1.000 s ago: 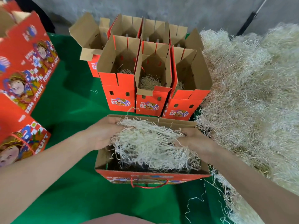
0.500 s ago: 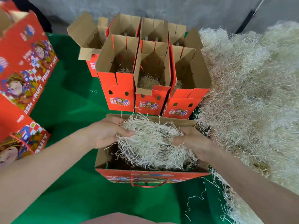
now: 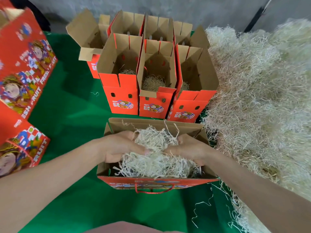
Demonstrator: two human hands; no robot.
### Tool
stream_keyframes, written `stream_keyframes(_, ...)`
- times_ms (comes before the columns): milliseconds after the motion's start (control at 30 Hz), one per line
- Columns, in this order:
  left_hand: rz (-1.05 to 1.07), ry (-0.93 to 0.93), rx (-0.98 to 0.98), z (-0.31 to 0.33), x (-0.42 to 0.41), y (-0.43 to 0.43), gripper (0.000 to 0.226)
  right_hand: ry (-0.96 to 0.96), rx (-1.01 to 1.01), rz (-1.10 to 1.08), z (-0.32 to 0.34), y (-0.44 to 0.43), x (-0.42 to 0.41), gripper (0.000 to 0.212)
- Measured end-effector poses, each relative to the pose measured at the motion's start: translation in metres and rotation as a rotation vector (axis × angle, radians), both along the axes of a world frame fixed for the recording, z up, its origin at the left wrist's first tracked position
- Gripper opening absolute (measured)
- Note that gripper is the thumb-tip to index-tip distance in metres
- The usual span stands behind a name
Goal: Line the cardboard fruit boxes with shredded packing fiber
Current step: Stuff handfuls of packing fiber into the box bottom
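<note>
Fiber (image 3: 156, 158), pale and curly, bunched between both hands (image 3: 121, 147).

The near box (image 3: 151, 181) sits on the bench (image 3: 70, 115), with a wad of fiber (image 3: 156, 163) in it between the left hand (image 3: 117, 147) and the right hand (image 3: 190, 148). Behind it stand 3 open boxes (image 3: 156, 105) in a row, with more boxes (image 3: 158, 29) behind those. A fiber heap (image 3: 260, 98) lies to the right and other boxes (image 3: 25, 64) to the left.
</note>
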State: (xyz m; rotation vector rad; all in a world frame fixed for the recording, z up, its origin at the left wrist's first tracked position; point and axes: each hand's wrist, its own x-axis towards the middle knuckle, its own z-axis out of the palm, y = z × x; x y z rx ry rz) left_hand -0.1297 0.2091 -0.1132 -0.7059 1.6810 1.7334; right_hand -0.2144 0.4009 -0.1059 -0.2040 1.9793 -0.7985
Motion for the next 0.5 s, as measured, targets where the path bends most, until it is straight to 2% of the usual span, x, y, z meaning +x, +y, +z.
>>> stream_keyframes(100,-0.096,-0.001,-0.085,0.006,0.007,-0.014,0.113,0.042,0.031,0.029,0.007,0.01,-0.007,0.087)
stream_keyframes(233,0.005,0.015,-0.198,0.007,0.013,-0.028,0.111,0.055,0.066,0.044,0.011,0.02,-0.013,0.073)
stream_keyframes(300,0.009,0.041,-0.177,0.008,0.016,-0.029,0.118,0.033,0.075,0.028,0.01,0.022,-0.014,0.069)
stream_keyframes(400,0.04,0.034,-0.069,0.013,0.019,-0.025,0.123,-0.033,0.097,-0.006,0.008,0.023,-0.015,0.075)
stream_keyframes(433,0.073,0.031,-0.057,0.012,0.019,-0.024,0.116,-0.072,0.083,-0.032,0.009,0.024,-0.015,0.078)
stream_keyframes(500,0.051,0.071,-0.156,0.011,0.021,-0.021,0.079,-0.101,0.075,-0.032,0.012,0.029,-0.016,0.081)
